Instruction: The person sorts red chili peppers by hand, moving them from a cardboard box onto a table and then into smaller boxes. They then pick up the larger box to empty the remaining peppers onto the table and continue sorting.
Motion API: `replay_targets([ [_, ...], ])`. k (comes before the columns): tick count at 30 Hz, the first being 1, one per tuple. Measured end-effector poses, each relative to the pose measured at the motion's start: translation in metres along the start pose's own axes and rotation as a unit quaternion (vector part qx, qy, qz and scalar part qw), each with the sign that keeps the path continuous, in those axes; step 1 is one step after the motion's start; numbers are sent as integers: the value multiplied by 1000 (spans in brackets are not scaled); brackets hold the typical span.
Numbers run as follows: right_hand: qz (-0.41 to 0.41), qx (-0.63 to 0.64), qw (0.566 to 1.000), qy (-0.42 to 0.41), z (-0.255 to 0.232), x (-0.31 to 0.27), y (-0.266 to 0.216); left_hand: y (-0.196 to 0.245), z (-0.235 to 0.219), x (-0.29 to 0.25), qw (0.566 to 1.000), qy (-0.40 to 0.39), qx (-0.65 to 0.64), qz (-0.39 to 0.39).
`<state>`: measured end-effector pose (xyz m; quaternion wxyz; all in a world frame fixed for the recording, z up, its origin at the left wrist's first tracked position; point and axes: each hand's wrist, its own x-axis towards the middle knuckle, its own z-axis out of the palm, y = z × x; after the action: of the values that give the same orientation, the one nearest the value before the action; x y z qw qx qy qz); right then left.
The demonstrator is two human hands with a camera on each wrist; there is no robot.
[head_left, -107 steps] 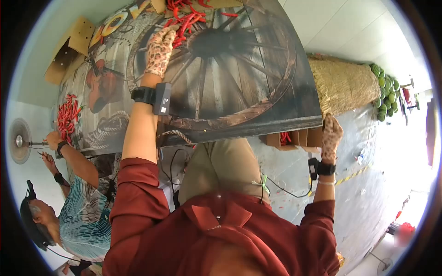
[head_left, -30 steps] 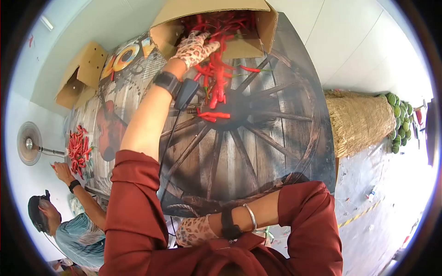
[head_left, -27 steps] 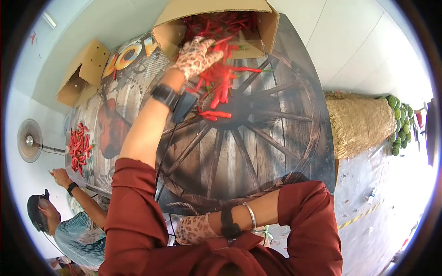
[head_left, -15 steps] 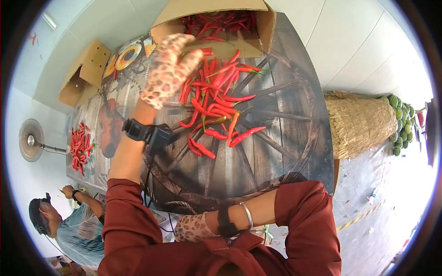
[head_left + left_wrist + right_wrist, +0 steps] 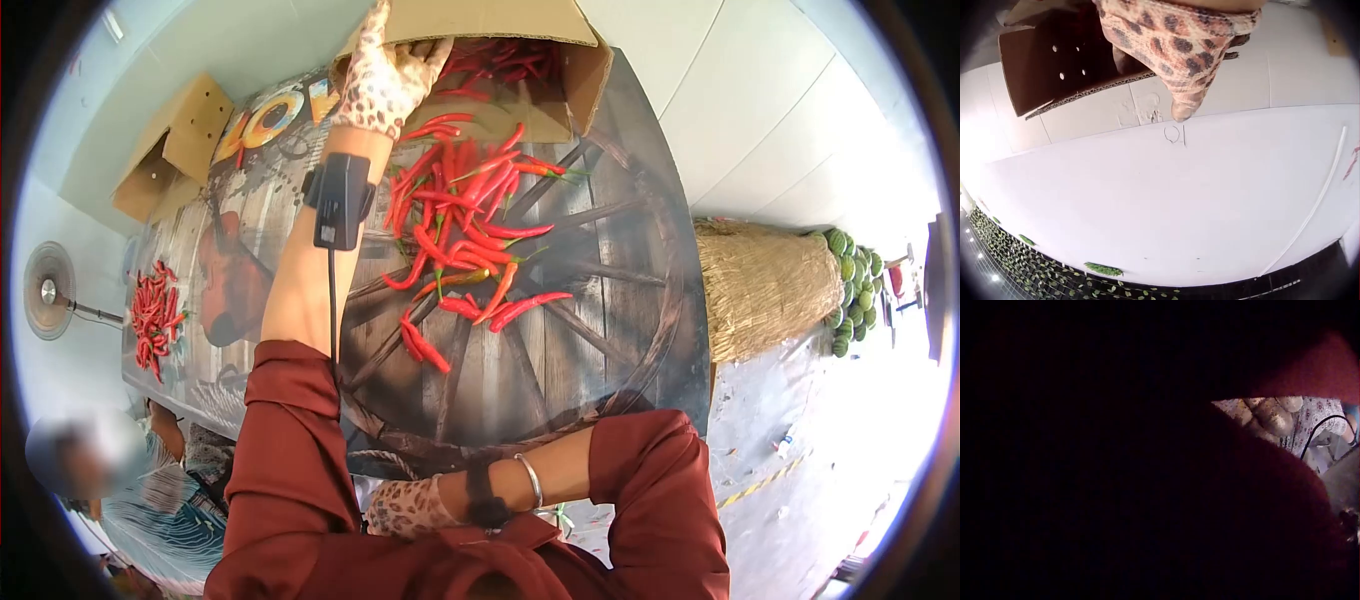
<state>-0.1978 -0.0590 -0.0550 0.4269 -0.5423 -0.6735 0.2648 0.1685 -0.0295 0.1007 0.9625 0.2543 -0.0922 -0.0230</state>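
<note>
In the head view my left hand (image 5: 385, 85), in a leopard-print glove, grips the left edge of the cardboard box (image 5: 490, 18) at the table's back. One digit lies outside the box and the other fingers reach in at its mouth. The left wrist view shows the same glove (image 5: 1172, 47) over the box's edge. Red chili peppers (image 5: 510, 60) lie inside the box. A loose heap of red chili peppers (image 5: 470, 200) spreads on the table before it. My gloved right hand (image 5: 410, 505) is at my waist, its fingers hidden; dark cloth covers most of the right wrist view.
The table (image 5: 600, 370) bears a printed wagon wheel. At the left are a second cardboard box (image 5: 190, 135), a smaller chili pile (image 5: 153, 315) and another person (image 5: 165, 510). A straw-covered stand (image 5: 765, 285) and watermelons (image 5: 850, 285) are on the right.
My left hand drew chili peppers out of the box onto the table, let them go, then moved up to the box's left edge. The right hand came in from the right to my waist.
</note>
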Motion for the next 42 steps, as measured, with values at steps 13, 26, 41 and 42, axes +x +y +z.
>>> replay_targets([
  [13,6,34,999,-24,3,8,-2,32,-96,64,817,-187,-329,-435],
  [26,-5,-28,999,-19,1,2,-6,65,-104,-7,623,-149,-632,-436],
  [41,126,-224,966,-3,21,8,-16,52,-102,-98,271,-79,-886,-368],
  [42,127,-223,967,-4,29,8,-16,51,-102,-106,244,-74,-898,-360],
])
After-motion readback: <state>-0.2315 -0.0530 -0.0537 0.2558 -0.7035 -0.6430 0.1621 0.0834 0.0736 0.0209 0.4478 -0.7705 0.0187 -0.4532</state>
